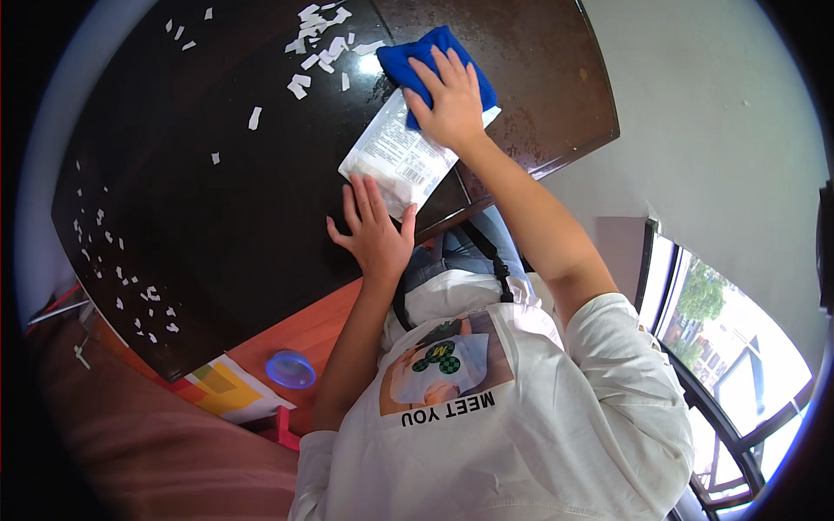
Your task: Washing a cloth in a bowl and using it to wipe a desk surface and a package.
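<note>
A white plastic pouch [391, 150] with printed text and a barcode lies aslant near the edge of the dark table [260, 215]. A folded blue cloth [397, 58] covers its far end. My right hand [449, 101] holds the cloth down from above, with its fingers spread over it. At the near end of the pouch is my left hand [374, 225], fingers apart; its fingertips touch the pouch's lower edge and it grips nothing. The pouch's far end is partly hidden by the cloth and my right hand.
White paper scraps [316, 26] lie beyond the pouch to the left, and smaller scraps [120, 273] are scattered at the table's left end. A blue translucent round object [290, 369] is below the table's near edge. A window [710, 312] is at the right.
</note>
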